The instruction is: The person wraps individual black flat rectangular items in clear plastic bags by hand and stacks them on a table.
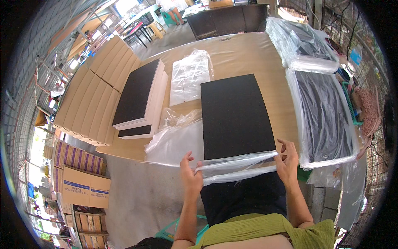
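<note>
A transparent plastic bag (238,167) is stretched between my two hands at the table's near edge. My left hand (191,173) pinches its left corner, and my right hand (287,162) pinches the right corner. The bag's upper edge lies along the near end of a black board (236,118), which rests flat on the table. Whether the board's end is inside the bag, I cannot tell. Left of the board lie loose plastic bags (178,141), with another pile of bags (190,76) farther back.
A stack of black-topped boards (139,93) stands on the brown table (236,50), beside a row of cardboard boxes (95,79). Plastic-wrapped black boards (325,116) lie along the right side. Cartons (85,186) sit low at left. Far back, a person (172,10) is near a green chair.
</note>
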A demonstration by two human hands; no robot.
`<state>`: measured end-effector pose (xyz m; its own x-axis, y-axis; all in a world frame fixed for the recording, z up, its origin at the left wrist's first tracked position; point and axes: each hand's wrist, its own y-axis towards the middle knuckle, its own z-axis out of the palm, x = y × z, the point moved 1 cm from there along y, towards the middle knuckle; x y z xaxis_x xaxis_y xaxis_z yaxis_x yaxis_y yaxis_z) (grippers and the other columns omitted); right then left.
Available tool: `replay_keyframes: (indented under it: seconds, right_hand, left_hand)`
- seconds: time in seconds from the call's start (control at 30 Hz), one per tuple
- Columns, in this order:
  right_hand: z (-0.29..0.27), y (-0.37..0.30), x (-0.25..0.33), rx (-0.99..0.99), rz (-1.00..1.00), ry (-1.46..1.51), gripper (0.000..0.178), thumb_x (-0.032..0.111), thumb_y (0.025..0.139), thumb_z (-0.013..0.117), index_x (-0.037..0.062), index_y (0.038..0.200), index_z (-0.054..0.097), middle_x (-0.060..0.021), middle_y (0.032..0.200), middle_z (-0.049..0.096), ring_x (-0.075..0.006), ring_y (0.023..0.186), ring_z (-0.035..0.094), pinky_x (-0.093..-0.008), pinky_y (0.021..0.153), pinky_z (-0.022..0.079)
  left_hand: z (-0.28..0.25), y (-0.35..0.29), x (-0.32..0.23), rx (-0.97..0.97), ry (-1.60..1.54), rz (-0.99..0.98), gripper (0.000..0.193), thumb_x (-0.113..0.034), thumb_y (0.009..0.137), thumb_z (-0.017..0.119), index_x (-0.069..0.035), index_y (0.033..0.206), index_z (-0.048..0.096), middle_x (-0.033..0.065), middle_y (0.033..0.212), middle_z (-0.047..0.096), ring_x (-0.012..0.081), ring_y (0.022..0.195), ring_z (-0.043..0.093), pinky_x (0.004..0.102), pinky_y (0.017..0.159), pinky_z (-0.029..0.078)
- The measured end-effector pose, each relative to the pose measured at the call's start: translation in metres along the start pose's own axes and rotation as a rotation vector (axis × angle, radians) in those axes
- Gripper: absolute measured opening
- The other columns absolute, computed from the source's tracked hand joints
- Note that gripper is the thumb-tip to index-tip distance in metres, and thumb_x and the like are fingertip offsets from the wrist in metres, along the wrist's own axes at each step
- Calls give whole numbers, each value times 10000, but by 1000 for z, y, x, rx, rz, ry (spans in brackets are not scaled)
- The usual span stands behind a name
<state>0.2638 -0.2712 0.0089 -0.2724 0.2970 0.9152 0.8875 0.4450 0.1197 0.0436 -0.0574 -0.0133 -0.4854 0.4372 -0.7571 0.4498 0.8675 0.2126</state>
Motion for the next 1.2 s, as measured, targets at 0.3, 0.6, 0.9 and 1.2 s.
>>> replay_keyframes:
  seconds: [0.3, 0.6, 0.9, 1.2]
  right_hand:
    - [6, 8, -19, 25, -17, -227, 362, -53, 741, 520, -37, 1074, 661, -162, 912, 567, -248, 874, 599, -301, 760, 462]
    - [-20, -11, -32, 15, 369, 782, 340, -26, 719, 568, -38, 1052, 636, -106, 891, 657, -143, 743, 604, -245, 648, 463]
    - [-39, 40, 89, -26, -854, 724, 202, 191, 803, 682, 40, 913, 608, -125, 842, 628, -201, 787, 619, -394, 900, 481]
    - [-40, 119, 178, -184, -678, 812, 149, 125, 860, 706, -8, 910, 661, 37, 788, 621, -21, 700, 510, -170, 660, 375]
  left_hand:
    - [4, -2, -3, 212, 222, 37, 422, -34, 855, 575, -3, 1275, 553, 282, 1212, 402, 394, 1116, 486, 391, 945, 419]
    - [-42, -22, -46, 439, -331, -550, 714, 28, 758, 549, -112, 1438, 383, 225, 1374, 416, 235, 1241, 444, 366, 986, 377]
    - [-88, 39, -86, 449, -1058, 207, 938, -436, 808, 571, 39, 1482, 125, 187, 1538, 201, 270, 1389, 284, 352, 1129, 219]
    - [-119, 132, -143, -157, -903, 630, 466, -197, 922, 592, -18, 1329, 454, 104, 1115, 624, 187, 1007, 605, 333, 912, 484]
